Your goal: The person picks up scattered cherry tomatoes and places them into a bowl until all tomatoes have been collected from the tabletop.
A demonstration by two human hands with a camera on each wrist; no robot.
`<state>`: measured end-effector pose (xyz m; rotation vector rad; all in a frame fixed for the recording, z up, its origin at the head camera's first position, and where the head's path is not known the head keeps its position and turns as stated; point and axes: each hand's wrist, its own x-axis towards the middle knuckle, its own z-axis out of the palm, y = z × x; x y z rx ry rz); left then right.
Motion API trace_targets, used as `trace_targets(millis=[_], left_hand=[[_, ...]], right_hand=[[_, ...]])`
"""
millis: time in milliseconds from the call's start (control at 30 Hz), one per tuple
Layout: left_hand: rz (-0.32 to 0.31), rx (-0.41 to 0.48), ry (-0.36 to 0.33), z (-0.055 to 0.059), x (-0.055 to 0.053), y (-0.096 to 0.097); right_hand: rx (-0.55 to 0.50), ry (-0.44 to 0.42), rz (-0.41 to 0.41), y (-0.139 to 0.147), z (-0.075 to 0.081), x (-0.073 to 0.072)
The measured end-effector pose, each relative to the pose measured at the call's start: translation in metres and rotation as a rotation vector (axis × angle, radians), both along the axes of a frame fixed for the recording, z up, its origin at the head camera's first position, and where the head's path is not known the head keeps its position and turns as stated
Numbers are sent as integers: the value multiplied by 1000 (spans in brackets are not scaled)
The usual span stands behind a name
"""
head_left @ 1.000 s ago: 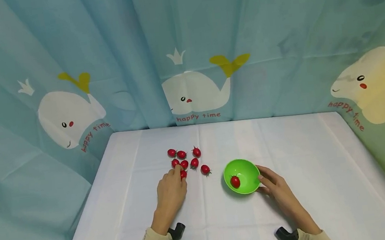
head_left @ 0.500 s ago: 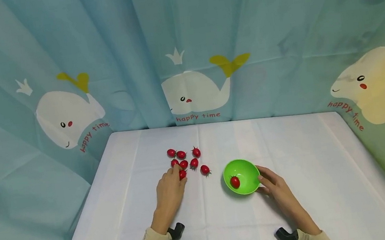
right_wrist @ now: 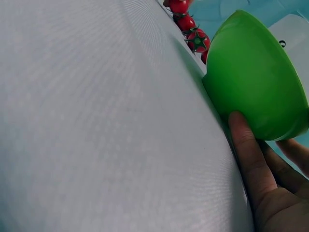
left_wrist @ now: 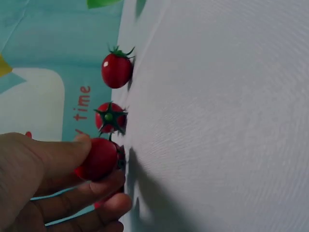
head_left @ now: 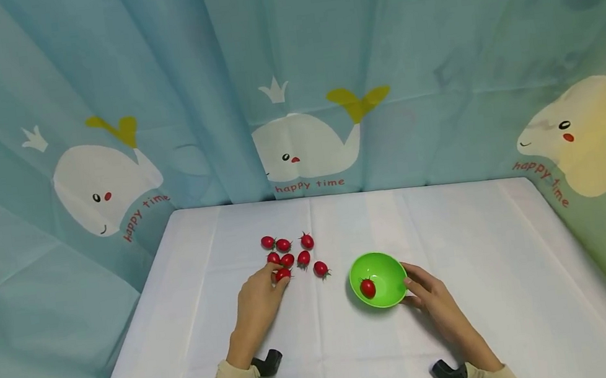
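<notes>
In the head view, my left hand (head_left: 256, 300) pinches a red cherry tomato (head_left: 283, 275) at the near side of a loose group. The left wrist view shows that cherry tomato (left_wrist: 99, 159) between thumb and fingers, its green stem end facing the table. My right hand (head_left: 438, 304) holds a small green bowl (head_left: 390, 266) by its right side, thumb at the rim. Inside the bowl lies one tomato (head_left: 368, 288). Seen in the right wrist view, the fingers (right_wrist: 248, 150) reach against the lower outside of the bowl (right_wrist: 256, 77).
Several more cherry tomatoes (head_left: 303, 259) lie just beyond the left hand, one stray tomato (head_left: 321, 268) sitting nearer the bowl. A white cloth covers the table (head_left: 470, 226). Behind it hangs a blue curtain (head_left: 414, 33) with whale prints.
My left hand has drawn slightly left and toward me, and its grip on the cherry tomato shows more clearly. The right hand and bowl stay nearly the same; the whole view shifts slightly.
</notes>
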<state>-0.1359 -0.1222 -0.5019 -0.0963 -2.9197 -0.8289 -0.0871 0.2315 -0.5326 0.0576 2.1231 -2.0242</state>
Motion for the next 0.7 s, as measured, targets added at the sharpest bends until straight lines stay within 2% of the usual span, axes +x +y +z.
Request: trace_targets(millis=[200,300,533,700], left_hand=[[-33,96,-20,7,-1,-1],[-73,160,-34,11,-1,0],[-263,228,-73,15,7,7],[-376,256,-45,20,8,18]], right_hand=[[0,19,-3,2,1,0],[1,21,-3,3,1,-1],[-14,17,6,0,-1,1],[40,24,12,0,3,0]])
